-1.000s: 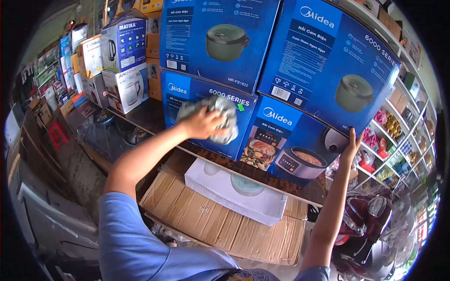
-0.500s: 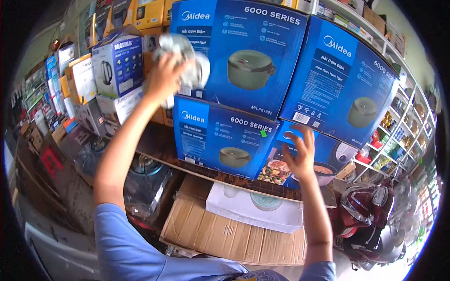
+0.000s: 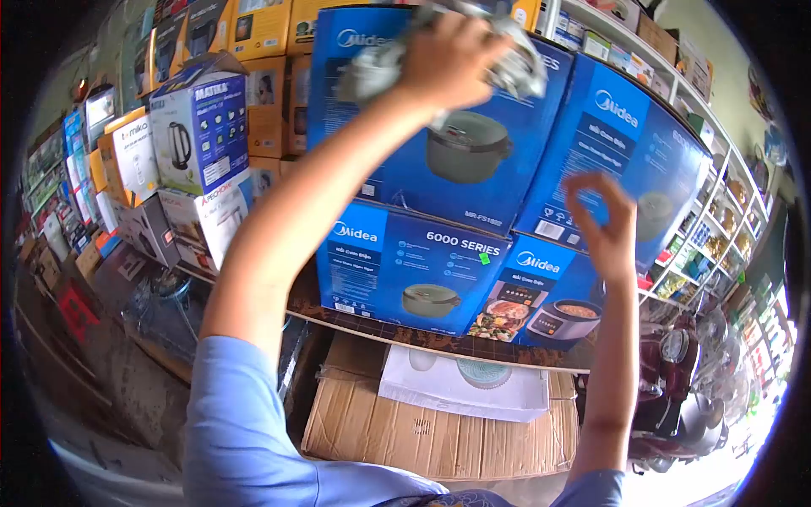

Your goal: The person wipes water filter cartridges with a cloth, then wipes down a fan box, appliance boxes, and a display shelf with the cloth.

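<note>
My left hand (image 3: 452, 63) is closed on a crumpled grey-white cloth (image 3: 522, 61). It is up at the front of the upper left blue Midea rice cooker box (image 3: 465, 190), across its printed face. The cloth hangs out on both sides of my fingers. My right hand (image 3: 604, 220) holds nothing, its fingers loosely curved and apart, in front of the upper right Midea box (image 3: 663, 182). Whether it touches that box I cannot tell. Beneath these stand a Midea box with a green sticker (image 3: 397, 275) and another showing a pot and food (image 3: 541, 291).
Left of the stack stand a Matika kettle box (image 3: 203, 127) and yellow boxes (image 3: 262, 84). Under the shelf edge (image 3: 405, 335) lie a white box (image 3: 465, 389) and a brown carton (image 3: 422, 435). Dark red helmets (image 3: 676, 363) and white shelving (image 3: 714, 194) are at the right.
My left hand has moved right and up with the cloth, from the upper left box's left edge across its front. My right hand has risen and shifted right.
</note>
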